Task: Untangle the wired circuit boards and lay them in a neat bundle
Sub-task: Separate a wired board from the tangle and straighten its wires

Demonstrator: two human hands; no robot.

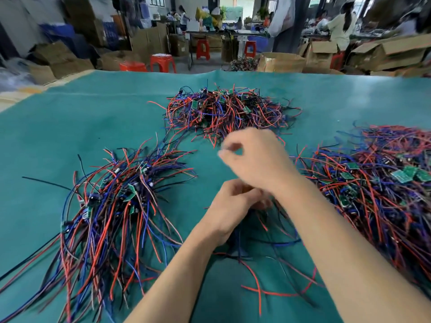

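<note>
On the green mat (70,127) lie three heaps of wired boards — one at 12 o'clock (224,110), one at 8 (112,206), one at 3 (382,183). Left hand (231,206), centre, has its fingers curled round a small clutch of wires (263,229) trailing toward 6. Right hand (254,159), just above it, is blurred — thumb and forefinger meet in a pinch; what they hold I cannot tell.

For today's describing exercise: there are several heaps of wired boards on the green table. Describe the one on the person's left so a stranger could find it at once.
Start at the green table cover and look to the near left, beside the left hand. The left heap lies there. Unlike the rounded far heap and the right heap, its red, blue and black wires lie combed roughly one way, fanning towards the table's near edge.
</note>
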